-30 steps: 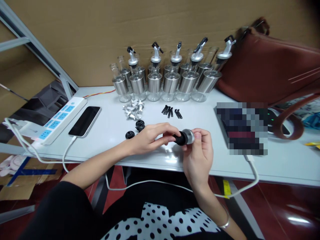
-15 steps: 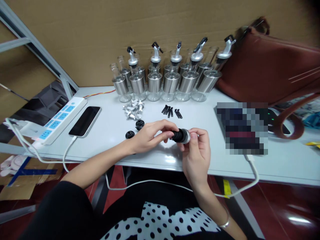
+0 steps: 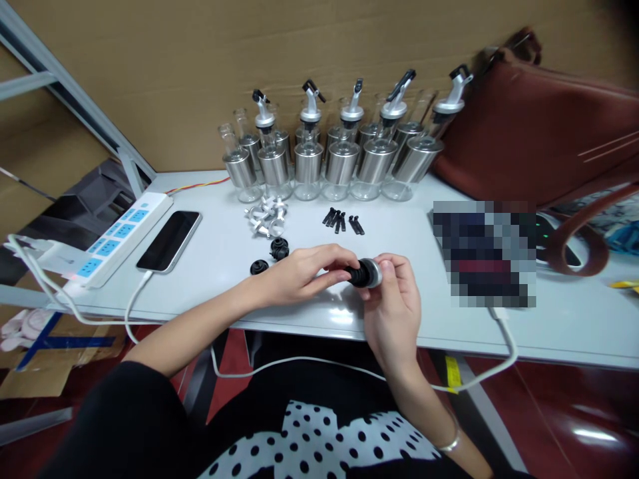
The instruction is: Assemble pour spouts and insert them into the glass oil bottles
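Centrally, above the table (image 3: 399, 229): one stopper (image 3: 356, 274), pinched by the left hand (image 3: 307, 271), meeting one cap (image 3: 374, 271), clamped between thumb and fingers of the right hand (image 3: 393, 309). Beyond: bottles (image 3: 342, 163), five fitted with spouts (image 3: 352, 111). Below: one yellow label (image 3: 453, 374), print too small to read.

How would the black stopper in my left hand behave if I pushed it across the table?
The black stopper would probably roll, since its body looks round. It may flex slightly and grip rather than slide, as its ribbed surface looks rubbery. It's likely light: the left hand holds it with just the fingertips.
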`<state>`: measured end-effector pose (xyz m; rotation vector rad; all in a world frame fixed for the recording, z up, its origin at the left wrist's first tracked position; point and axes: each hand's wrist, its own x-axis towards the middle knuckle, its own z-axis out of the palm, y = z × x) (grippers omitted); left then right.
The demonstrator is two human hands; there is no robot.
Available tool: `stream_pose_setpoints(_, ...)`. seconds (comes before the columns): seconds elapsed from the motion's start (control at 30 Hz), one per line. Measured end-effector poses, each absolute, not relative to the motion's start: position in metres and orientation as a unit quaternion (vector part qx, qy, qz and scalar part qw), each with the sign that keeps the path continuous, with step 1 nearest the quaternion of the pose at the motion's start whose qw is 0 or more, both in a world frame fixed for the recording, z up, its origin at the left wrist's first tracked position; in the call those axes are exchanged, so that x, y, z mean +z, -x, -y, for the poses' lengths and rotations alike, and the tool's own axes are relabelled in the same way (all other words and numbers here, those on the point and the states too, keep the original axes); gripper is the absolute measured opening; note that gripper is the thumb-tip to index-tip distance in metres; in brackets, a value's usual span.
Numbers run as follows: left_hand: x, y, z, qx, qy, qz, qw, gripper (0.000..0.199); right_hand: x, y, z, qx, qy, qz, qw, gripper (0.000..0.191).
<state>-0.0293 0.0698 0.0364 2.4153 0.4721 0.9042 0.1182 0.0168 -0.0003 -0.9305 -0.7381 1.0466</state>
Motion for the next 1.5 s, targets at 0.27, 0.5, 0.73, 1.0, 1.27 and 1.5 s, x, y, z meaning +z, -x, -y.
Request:
stream_pose_setpoints(0.27,0.036,0.028,-0.071,0.302,-0.907,-0.179,0.232,0.018,0.006,-0.118,-0.018,0.483,0.422,0.295,0.708,0.026)
stream_pose_setpoints(0.5,0.028,0.021,-0.061,0.224,-0.929,-0.169,0.239,0.021,0.010,-0.119,-0.018,0.477,0.423,0.284,0.716,0.026)
stream_pose_setpoints(0.73,0.035,0.028,-0.073,0.241,-0.887,-0.219,0.326,0.020,0.005,-0.117,-0.016,0.436,0.447,0.336,0.705,0.030)
stream_pose_setpoints(1.0,0.040,0.034,-0.076,0.264,-0.863,-0.217,0.373,0.019,0.003,-0.119,-0.017,0.472,0.405,0.356,0.697,0.024)
stream_pose_setpoints(1.27,0.040,0.036,-0.077,0.285,-0.771,-0.204,0.532,0.018,0.006,-0.119,-0.016,0.484,0.387,0.356,0.700,0.024)
stream_pose_setpoints(1.5,0.041,0.036,-0.078,0.297,-0.717,-0.197,0.599,0.016,-0.001,-0.120,-0.015,0.463,0.384,0.397,0.693,0.020)
